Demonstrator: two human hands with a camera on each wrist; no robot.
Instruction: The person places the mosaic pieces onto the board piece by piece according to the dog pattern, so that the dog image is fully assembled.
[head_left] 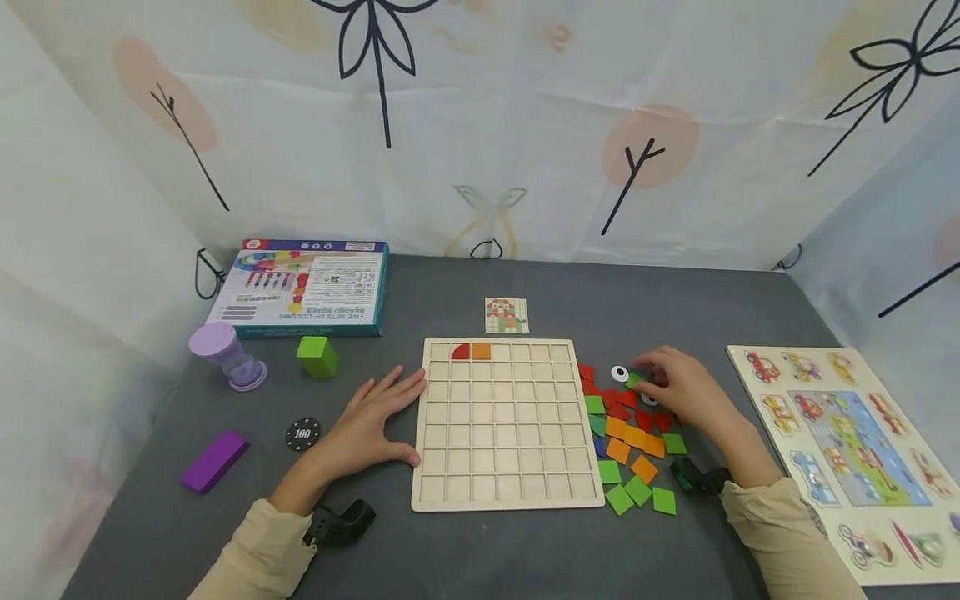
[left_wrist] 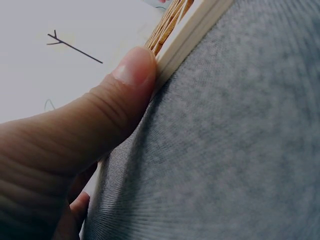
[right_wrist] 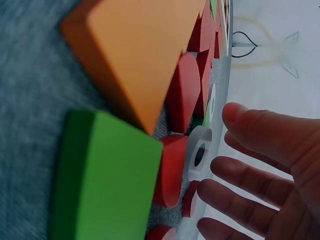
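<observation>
A square wooden grid board lies in the middle of the table in the head view. A red quarter-round piece and an orange square tile sit in its top row. My left hand rests at its left edge, fingers spread, the thumb touching the rim in the left wrist view. To the right lies a pile of coloured pieces, with red pieces and orange tiles. Above its far part is my right hand, fingers apart and nothing between them, near a white eye piece.
A small pattern card lies beyond the board. At left are a box, a purple hourglass-shaped thing, a green block, a purple block and a black 100 disc. A picture puzzle board lies at right.
</observation>
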